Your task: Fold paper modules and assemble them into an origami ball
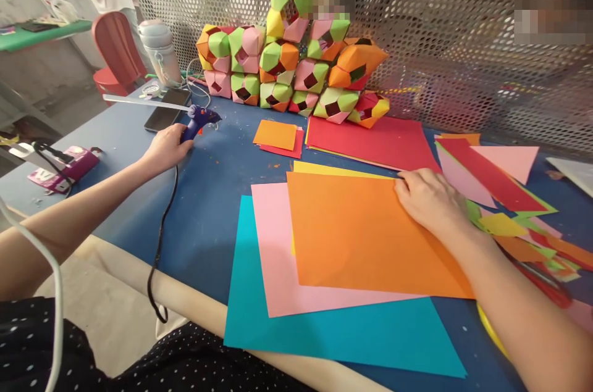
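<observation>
My left hand (169,146) is wrapped round a blue glue gun (199,120), its nozzle pointing right and a long whitish glue stick (143,102) poking out of its back. A black cord (163,231) hangs from the gun over the table edge. My right hand (430,194) has its fingers curled at the top right of an orange sheet of paper (361,231). Beneath that sheet, fanned out, lie a yellow sheet (324,168), a pink sheet (275,250) and a teal sheet (245,305).
Folded-paper blocks (278,65) are stacked against a perforated metal panel (430,28). Small orange squares (275,134), red sheets (370,139), paper scraps (504,225), a phone (167,111), a flask (160,52) and a purple pouch (67,170) also lie or stand on the blue table (204,213).
</observation>
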